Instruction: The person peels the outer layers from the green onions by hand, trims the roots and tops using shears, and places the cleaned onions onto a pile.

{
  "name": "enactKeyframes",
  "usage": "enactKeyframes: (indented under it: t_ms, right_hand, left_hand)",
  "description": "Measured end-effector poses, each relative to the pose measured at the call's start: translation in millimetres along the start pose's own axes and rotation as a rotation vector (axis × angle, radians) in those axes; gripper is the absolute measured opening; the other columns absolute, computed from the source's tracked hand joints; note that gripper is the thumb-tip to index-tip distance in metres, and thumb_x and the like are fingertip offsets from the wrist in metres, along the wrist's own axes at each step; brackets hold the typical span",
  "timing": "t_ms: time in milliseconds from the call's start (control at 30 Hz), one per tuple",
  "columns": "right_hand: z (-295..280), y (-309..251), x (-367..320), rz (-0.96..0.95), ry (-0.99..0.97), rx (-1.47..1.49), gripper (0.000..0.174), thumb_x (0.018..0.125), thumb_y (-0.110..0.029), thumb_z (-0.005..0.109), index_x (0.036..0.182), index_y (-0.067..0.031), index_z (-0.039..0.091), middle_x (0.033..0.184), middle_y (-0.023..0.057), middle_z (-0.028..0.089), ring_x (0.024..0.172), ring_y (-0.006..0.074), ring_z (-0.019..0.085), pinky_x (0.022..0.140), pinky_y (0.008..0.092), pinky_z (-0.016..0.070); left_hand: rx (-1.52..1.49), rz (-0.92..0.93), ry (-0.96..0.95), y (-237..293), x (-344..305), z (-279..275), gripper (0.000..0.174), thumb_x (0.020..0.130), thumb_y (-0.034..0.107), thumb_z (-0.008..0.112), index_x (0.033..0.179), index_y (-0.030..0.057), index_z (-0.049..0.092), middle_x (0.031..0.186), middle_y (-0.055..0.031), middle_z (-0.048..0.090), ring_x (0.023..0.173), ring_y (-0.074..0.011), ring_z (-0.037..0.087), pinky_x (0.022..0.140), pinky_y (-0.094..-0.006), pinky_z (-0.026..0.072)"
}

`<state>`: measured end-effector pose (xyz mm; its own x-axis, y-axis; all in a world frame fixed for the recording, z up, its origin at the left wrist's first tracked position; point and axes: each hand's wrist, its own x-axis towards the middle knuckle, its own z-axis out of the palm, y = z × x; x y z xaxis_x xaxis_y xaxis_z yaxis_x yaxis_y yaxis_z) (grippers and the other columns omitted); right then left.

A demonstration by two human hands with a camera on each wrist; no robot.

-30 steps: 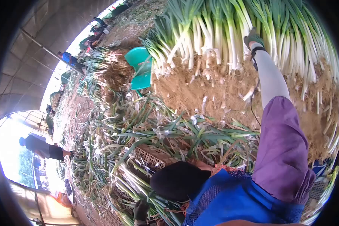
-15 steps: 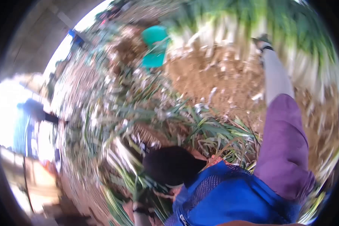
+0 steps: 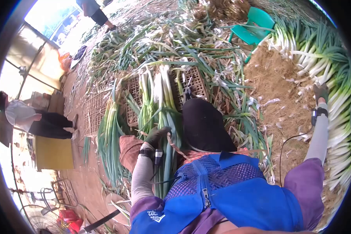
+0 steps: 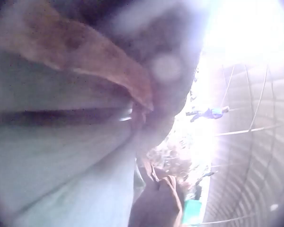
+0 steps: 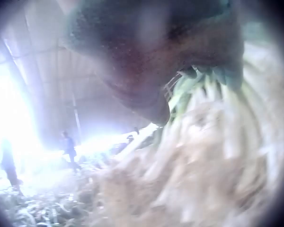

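The head view has swung toward the crates [image 3: 195,84], bringing the leek bundle [image 3: 158,91] into fuller sight: left of the green chair [image 3: 261,17], the left hand [image 3: 158,136] grips its leaves [image 3: 166,156], while right of the chair the right hand [image 3: 321,91] curls its fingers round stalks [image 5: 232,120] in the leek row [image 3: 337,132].

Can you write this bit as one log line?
left hand: on bunched green onions | right hand: gripping piled green onions | green plastic chair: near these

The right hand [image 5: 156,54] is blurred and cut off by the right wrist view's top edge.
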<state>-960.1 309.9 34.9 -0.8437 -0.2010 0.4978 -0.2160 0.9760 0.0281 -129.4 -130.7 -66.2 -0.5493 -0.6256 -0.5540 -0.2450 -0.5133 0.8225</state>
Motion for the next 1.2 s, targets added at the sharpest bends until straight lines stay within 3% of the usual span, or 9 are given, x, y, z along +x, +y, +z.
enactKeyframes:
  t_ms: [133,167,300,600,767,800,933,1100,1200]
  right_hand:
    - [1,-188,-75,-0.376,-0.379,1.038,0.054,0.086,-0.039,0.068,0.125,-0.0036,0.055,0.124,0.0238,0.059,0.115,0.0368,0.057,0.099,0.0413,0.045]
    - [-93,-252,-126,-0.58,-0.421,0.684,0.046,0.09,-0.029,0.067,0.125,-0.0012,0.057,0.118,0.0182,0.064,0.109,0.029,0.062,0.094,0.0356,0.0484]
    - [-171,-437,-285,-0.833,-1.046,1.539,0.038,0.092,-0.023,0.067,0.123,-0.0026,0.058,0.114,0.0092,0.064,0.106,0.0176,0.06,0.093,0.031,0.0491]
    - [-177,-628,-510,-1.805,-0.786,1.446,0.042,0.094,0.0,0.043,0.131,-0.0151,0.057,0.118,0.0115,0.064,0.101,0.0254,0.063,0.086,0.0366,0.0487]
    - [-210,-610,-557,-1.782,-1.042,1.169,0.05,0.089,-0.036,0.066,0.123,-0.0019,0.054,0.096,0.0164,0.061,0.091,0.0238,0.062,0.08,0.0332,0.0484]
    - [-223,-600,-562,-1.483,-1.359,1.021,0.059,0.088,-0.044,0.068,0.12,0.0033,0.053,0.099,0.0154,0.063,0.09,0.021,0.061,0.08,0.0313,0.0488]
    - [-236,-571,-542,-1.245,-1.849,1.105,0.037,0.085,-0.03,0.072,0.107,-0.0017,0.063,0.094,0.0148,0.066,0.084,0.019,0.064,0.073,0.0333,0.0515]
    - [-265,-599,-395,-0.762,-1.127,1.762,0.024,0.089,-0.022,0.064,0.105,-0.0043,0.062,0.096,0.0155,0.066,0.082,0.0229,0.065,0.073,0.0337,0.054]
    - [-262,-598,-278,-0.498,-0.546,1.827,0.017,0.092,-0.018,0.06,0.104,-0.0058,0.061,0.097,0.016,0.067,0.081,0.0253,0.066,0.073,0.034,0.0554]
  left_hand:
    - [0.021,0.134,0.036,32,-45,-7,0.027,0.087,0.014,0.066,0.108,-0.0039,0.065,0.087,-0.0055,0.066,0.08,-0.0165,0.062,0.076,-0.0286,0.0495]
    - [0.13,0.199,0.032,22,-46,-24,0.028,0.085,0.013,0.067,0.109,-0.0022,0.065,0.086,-0.0051,0.065,0.079,-0.0167,0.062,0.075,-0.0284,0.0492]
    - [0.13,0.184,-0.003,36,-100,-25,0.041,0.082,0.019,0.068,0.119,0.0038,0.059,0.09,-0.0005,0.06,0.076,-0.0123,0.056,0.069,-0.0248,0.0454]
    - [0.146,-0.053,-0.095,31,-168,-8,0.048,0.086,0.014,0.068,0.128,-0.0031,0.053,0.096,-0.0013,0.064,0.081,-0.0095,0.06,0.073,-0.0255,0.0499]
    - [0.061,-0.026,-0.093,4,-111,-48,0.044,0.087,0.008,0.063,0.13,0.0052,0.052,0.104,-0.0024,0.063,0.088,-0.0106,0.06,0.073,-0.0237,0.049]
    - [-0.055,-0.017,-0.12,22,-107,-42,0.042,0.087,0.007,0.063,0.128,0.0051,0.053,0.103,-0.0025,0.063,0.088,-0.0115,0.06,0.073,-0.0236,0.0488]
    - [-0.013,0.049,-0.177,-13,-46,-57,0.04,0.085,0.012,0.071,0.122,0.0012,0.058,0.111,-0.0076,0.066,0.102,-0.0139,0.06,0.088,-0.0306,0.0481]
    - [0.569,0.001,0.116,-18,-4,-67,0.045,0.078,0.022,0.078,0.112,-0.003,0.06,0.097,-0.01,0.067,0.086,-0.0159,0.065,0.077,-0.0295,0.0519]
    - [0.102,-0.109,0.146,38,-47,-37,0.04,0.08,0.022,0.073,0.108,-0.0024,0.061,0.091,-0.013,0.066,0.082,-0.0196,0.066,0.072,-0.0316,0.0534]
